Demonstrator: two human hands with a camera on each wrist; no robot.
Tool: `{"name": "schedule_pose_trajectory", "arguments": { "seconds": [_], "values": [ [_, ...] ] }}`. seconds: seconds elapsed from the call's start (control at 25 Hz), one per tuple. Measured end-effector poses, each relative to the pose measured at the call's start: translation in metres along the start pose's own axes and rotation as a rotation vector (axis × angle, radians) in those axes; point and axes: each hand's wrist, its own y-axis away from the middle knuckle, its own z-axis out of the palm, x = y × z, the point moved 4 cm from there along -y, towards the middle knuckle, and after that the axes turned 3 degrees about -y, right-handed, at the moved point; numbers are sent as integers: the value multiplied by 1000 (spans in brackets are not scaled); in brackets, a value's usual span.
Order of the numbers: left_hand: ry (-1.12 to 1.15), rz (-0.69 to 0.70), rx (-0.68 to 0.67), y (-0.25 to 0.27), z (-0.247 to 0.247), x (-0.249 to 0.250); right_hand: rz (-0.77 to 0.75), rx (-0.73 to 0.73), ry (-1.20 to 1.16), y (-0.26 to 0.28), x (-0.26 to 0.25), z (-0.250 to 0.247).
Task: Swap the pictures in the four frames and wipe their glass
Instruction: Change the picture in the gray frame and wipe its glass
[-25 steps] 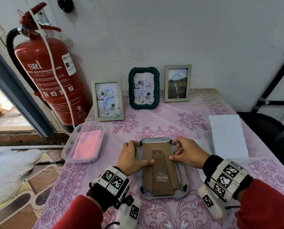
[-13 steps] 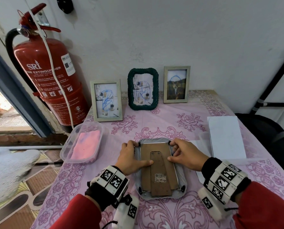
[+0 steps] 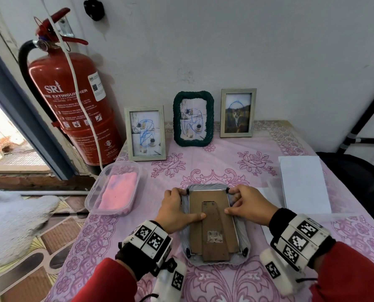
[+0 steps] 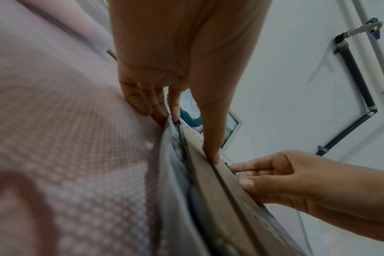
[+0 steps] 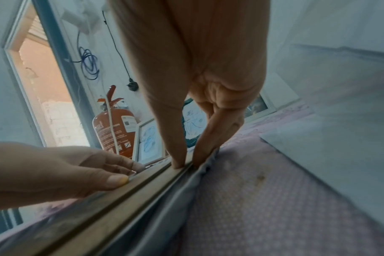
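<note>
A grey ruffled frame (image 3: 245, 234) lies face down on the pink tablecloth, its brown backboard (image 3: 214, 227) and stand facing up. My left hand (image 3: 188, 205) holds the top left corner, with its thumb pressed on the backboard and its fingers down the outer rim by a black clip. My right hand (image 3: 230, 201) holds the top right corner the same way. The left wrist view shows the left thumb (image 4: 212, 154) on the board. In the right wrist view the right thumb (image 5: 178, 162) presses beside the rim. Three more frames stand by the wall: a pale one (image 3: 145, 134), a green one (image 3: 193, 118) and another pale one (image 3: 238, 113).
A clear tub (image 3: 99, 188) holding a pink cloth sits left of the frame. White sheets (image 3: 301, 184) lie to the right. A red fire extinguisher (image 3: 77, 110) stands at the table's far left corner. The table edge drops to tiled floor on the left.
Both hands stay at the frame's top corners with thumbs on the backboard. Only the head view has shifted slightly.
</note>
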Motion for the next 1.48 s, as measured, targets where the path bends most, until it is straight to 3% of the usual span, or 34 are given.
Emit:
{"name": "schedule_pose_trajectory", "arguments": {
  "seconds": [1.16,1.36,1.48],
  "values": [
    [5,11,11,5,-1,2,-113,0,83,12,-3,2],
    [81,-13,53,7,2,-2,-119,-48,125,11,-4,0],
    [129,-45,78,4,3,-4,-153,-132,281,7,-11,4]
  ]
}}
